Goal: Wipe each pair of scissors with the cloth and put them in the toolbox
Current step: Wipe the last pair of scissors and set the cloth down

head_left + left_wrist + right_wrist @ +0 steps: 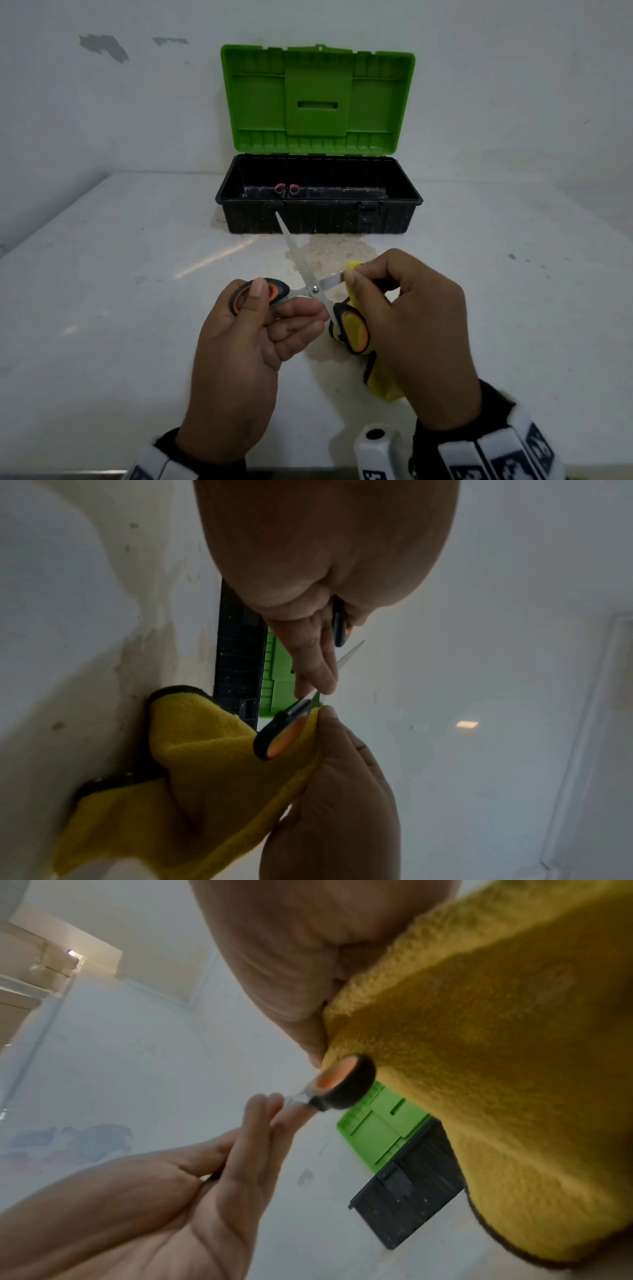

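Black-and-orange scissors (pixel 313 290) are held spread wide above the table, one blade pointing at the toolbox. My left hand (pixel 260 308) grips one handle loop, thumb on top. My right hand (pixel 383 291) pinches the yellow cloth (pixel 380 380) around the other blade near its tip. The second loop (pixel 281 734) lies against the cloth (pixel 192 764), as the right wrist view also shows at the loop (pixel 346 1085) and cloth (pixel 496 1042). The toolbox (pixel 318 216) stands open behind, green lid (pixel 317 99) upright. Red-handled scissors (pixel 287 190) lie inside at its left.
The white table (pixel 102 291) meets a white wall behind the toolbox. A stained patch (pixel 335 250) marks the surface just in front of the box. The table's near edge runs below my wrists.
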